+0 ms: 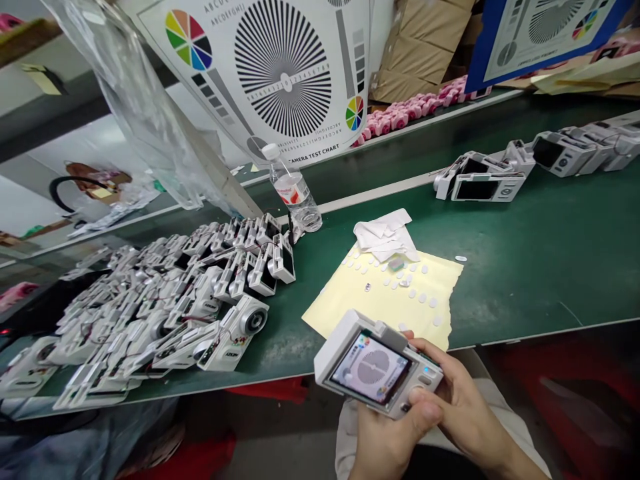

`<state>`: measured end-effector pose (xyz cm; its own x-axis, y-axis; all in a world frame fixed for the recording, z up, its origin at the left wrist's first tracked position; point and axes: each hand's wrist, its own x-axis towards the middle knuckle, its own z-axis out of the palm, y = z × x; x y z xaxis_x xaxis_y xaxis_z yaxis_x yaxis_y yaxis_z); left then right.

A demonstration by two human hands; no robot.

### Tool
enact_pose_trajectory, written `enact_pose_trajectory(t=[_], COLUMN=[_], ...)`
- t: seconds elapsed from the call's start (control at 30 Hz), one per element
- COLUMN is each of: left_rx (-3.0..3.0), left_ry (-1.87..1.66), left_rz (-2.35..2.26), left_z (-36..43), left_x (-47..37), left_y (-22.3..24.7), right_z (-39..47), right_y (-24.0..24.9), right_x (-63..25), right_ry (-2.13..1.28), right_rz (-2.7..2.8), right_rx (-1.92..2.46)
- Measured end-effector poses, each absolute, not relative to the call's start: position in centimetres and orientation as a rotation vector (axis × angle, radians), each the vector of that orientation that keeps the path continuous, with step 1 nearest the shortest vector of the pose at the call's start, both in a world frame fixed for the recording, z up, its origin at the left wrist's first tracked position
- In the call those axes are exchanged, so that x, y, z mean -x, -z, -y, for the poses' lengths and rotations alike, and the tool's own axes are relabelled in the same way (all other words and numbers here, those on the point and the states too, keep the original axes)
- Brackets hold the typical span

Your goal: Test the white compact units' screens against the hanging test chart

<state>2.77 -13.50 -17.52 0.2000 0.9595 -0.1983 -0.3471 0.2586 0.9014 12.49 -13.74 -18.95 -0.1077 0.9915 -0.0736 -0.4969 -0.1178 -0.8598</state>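
Note:
A white camera [377,363] is held up in front of me over the table's front edge, its lit screen showing the test chart. My left hand [383,440] grips it from below, the thumb near its lower right corner. Around its right end is my right hand [455,400], with the thumb on the back by the buttons and fingers over the top. Beyond the camera lies a yellow sheet [335,303] with small white oval pieces and a crumpled white cloth [387,237]. A large camera test chart [285,73] hangs behind the table.
Many white cameras [200,293] crowd the left of the green table [520,267]. A plastic bottle [300,200] stands upright behind the sheet. More cameras [487,183] are at the back right. Pink items [400,117] line the shelf behind.

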Motion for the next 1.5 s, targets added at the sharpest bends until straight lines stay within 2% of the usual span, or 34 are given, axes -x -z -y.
enact_pose_trajectory(t=[0.23, 0.57, 1.27, 1.5], left_rx=[-1.019, -1.315, -1.42, -1.444], left_ry=[-1.156, -1.05, -1.051, -1.078], left_rz=[-0.634, -1.022, -1.037, -1.056], left_z=[9.4, 6.5, 6.1, 6.0], left_x=[-1.2, 1.4, 2.1, 2.1], left_y=[19.2, 20.2, 20.1, 20.4], right_z=[8.8, 6.9, 7.3, 7.4], right_y=[18.4, 19.8, 20.4, 20.6], right_x=[-16.5, -17.6, -18.4, -18.4], right_ry=[-1.673, -1.717, -1.889, -1.793], right_rz=[0.936, 0.948, 0.87, 0.979], right_rx=[0.789, 0.834, 0.76, 0.744])
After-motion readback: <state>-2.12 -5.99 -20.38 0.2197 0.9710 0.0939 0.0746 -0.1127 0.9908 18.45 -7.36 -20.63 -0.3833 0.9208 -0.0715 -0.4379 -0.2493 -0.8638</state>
